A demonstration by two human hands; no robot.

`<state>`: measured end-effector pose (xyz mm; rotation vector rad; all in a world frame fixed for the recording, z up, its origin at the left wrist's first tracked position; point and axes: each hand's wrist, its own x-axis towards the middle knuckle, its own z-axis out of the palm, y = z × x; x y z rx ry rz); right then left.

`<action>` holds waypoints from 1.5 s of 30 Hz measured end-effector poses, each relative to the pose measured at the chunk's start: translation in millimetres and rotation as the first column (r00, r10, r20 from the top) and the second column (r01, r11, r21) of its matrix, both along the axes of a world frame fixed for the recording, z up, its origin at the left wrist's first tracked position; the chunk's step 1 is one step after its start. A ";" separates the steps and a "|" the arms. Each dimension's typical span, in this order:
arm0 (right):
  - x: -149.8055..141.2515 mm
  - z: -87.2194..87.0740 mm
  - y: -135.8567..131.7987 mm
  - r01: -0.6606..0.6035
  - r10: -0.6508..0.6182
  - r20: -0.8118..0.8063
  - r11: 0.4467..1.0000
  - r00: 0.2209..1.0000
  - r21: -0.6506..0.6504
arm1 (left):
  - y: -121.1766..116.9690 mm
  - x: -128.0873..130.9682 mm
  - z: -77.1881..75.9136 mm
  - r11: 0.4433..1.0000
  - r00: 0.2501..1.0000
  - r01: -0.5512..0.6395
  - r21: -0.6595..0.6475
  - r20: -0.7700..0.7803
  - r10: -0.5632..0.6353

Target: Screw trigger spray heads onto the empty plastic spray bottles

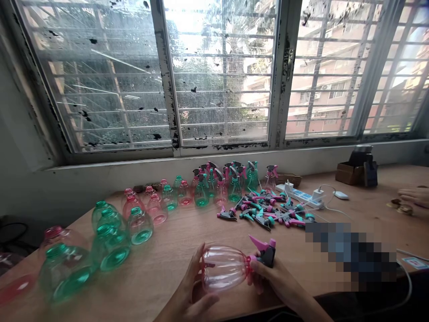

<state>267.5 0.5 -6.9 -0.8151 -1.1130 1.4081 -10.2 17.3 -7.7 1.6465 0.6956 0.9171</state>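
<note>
Pink bottle (224, 268) held sideways between two hands

In the head view, the bottle is above the worktop (164, 273), near its front edge, base to the left and neck to the right. The left hand (193, 286) is curled around the base, fingers behind and thumb below. The right hand (270, 273) grips the collar of a pink-and-black spray head (267, 254) at the bottle's neck. Green and pink bottles without spray heads (140, 228) stand on the left; bottles fitted with spray heads (234, 190) stand near the window wall. In front of those lies a pile of loose spray heads (268, 209), beside a white power strip (301, 197). At the right edge, another person's hand (415, 195) shows
</note>
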 end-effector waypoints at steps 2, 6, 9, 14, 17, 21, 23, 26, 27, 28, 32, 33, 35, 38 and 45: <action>-0.3 0.0 -0.1 -0.015 0.015 -0.014 1.000 1.000 0.015 | 1.8 -0.1 -4.4 0.999 0.997 0.035 0.010 0.062 -0.036; -0.5 0.4 -0.2 -0.031 0.032 -0.010 0.999 0.999 0.025 | 3.2 -1.7 -8.8 1.000 0.999 0.008 0.029 0.035 -0.009; 0.9 -2.6 2.0 -0.011 0.011 0.041 1.000 0.999 0.003 | 2.2 -1.7 -5.6 0.999 1.000 -0.003 0.054 -0.006 0.004; 3.5 -12.2 6.8 -0.010 0.007 0.102 1.000 0.995 0.029 | 1.7 0.1 -0.6 0.998 1.000 0.011 0.060 -0.025 -0.009; 3.7 -13.8 7.0 -0.013 0.011 0.061 1.000 0.998 0.026 | 3.0 -0.8 -2.0 0.997 0.999 0.042 0.058 -0.017 -0.041; 3.4 -10.7 4.2 -0.033 0.033 0.017 0.999 0.999 0.018 | 2.7 -3.2 -2.5 0.996 0.998 0.058 0.060 0.007 -0.059; 3.5 -9.1 2.6 -0.041 0.041 0.025 0.999 0.999 0.020 | 0.5 -3.7 0.3 0.997 0.997 0.067 0.044 0.023 -0.068; 3.6 -7.7 1.2 -0.042 0.041 0.039 0.999 0.998 0.018 | -3.8 -3.1 6.9 0.999 0.998 0.051 0.005 0.021 -0.051; 3.5 -7.4 0.9 -0.038 0.038 0.037 0.999 0.999 0.015 | -5.1 -2.6 8.9 0.999 0.999 0.037 -0.005 0.016 -0.037; 3.3 -7.0 0.7 -0.032 0.032 0.033 0.999 0.999 0.011 | -6.1 -2.0 10.6 1.000 1.000 0.024 -0.010 0.011 -0.024; 2.5 -5.0 -0.1 -0.002 0.003 0.032 1.000 0.999 -0.005 | -8.2 0.3 13.4 1.000 1.000 -0.004 0.017 0.020 0.003; 2.5 -4.6 -0.3 0.003 -0.002 0.047 1.000 0.999 -0.010 | -8.3 0.5 13.3 1.000 1.000 -0.004 0.021 0.028 0.004; 2.4 -3.8 -0.7 0.011 -0.009 0.086 1.000 0.996 -0.020 | -7.6 0.3 11.9 1.000 0.999 0.002 0.009 0.043 -0.002; 2.2 -3.2 -0.6 0.032 -0.028 0.134 0.999 0.991 -0.026 | -3.4 -1.2 6.2 1.000 1.000 -0.009 0.017 0.026 0.009; 0.8 -0.4 1.7 0.099 -0.078 0.174 0.989 0.982 -0.114 | 3.1 -1.1 -7.0 0.944 0.990 -0.028 0.330 -0.123 0.073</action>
